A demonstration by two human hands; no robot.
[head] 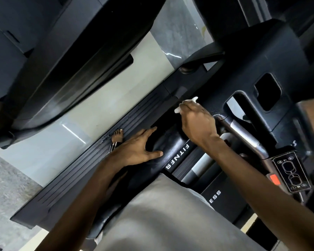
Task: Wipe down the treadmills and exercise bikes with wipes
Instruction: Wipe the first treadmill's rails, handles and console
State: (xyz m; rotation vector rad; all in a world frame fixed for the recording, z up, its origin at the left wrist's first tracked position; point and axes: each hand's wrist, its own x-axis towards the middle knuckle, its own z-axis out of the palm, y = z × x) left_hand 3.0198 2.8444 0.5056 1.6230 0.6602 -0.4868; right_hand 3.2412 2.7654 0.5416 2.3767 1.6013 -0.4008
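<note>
I look down at a black treadmill, with the view tilted. My right hand (198,122) grips a crumpled white wipe (188,102) and presses it against the black console housing (261,66), close to where a handlebar (241,130) joins it. My left hand (140,149) rests open on the black side arm (172,151) that bears white "FITNESS" lettering, with the fingers spread over its top. Most of the wipe is hidden under my right fingers.
A ribbed black side rail (105,160) runs diagonally below my hands, and my foot (117,135) in a striped sandal stands on it. A small control pad (291,171) with arrow buttons sits at the right. A second dark machine (62,60) lies beyond the pale floor (98,109).
</note>
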